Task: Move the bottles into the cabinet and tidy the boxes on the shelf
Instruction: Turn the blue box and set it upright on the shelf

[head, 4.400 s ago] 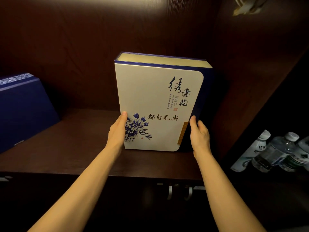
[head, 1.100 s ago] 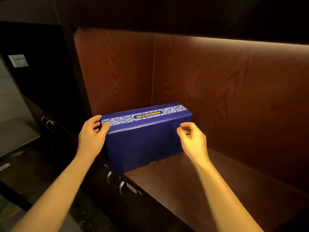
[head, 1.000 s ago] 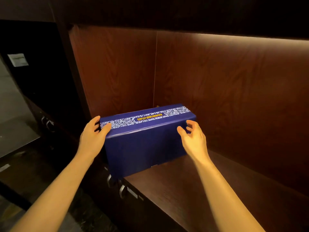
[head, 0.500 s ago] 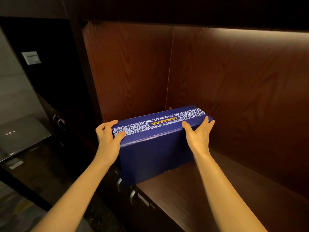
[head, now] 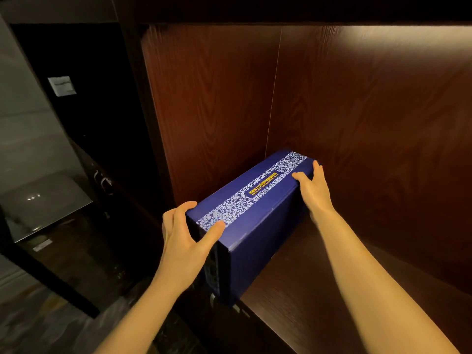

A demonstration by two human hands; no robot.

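A long dark blue box with a white patterned strip and yellow lettering on top stands on the dark wooden shelf, pushed into the left rear corner. It lies at an angle, its near end at the shelf's front edge. My left hand grips the near end, thumb on the top face. My right hand holds the far end, fingers over the top edge. No bottles or other boxes are in view.
The red-brown side wall and back wall close in the shelf. Cabinet door handles sit lower left, beside a glossy dark floor. A white label hangs on the dark panel at left.
Both hands went from the white tea box to the blue box. In the last second the right hand closed on its far end and the box turned, that end going back toward the corner.
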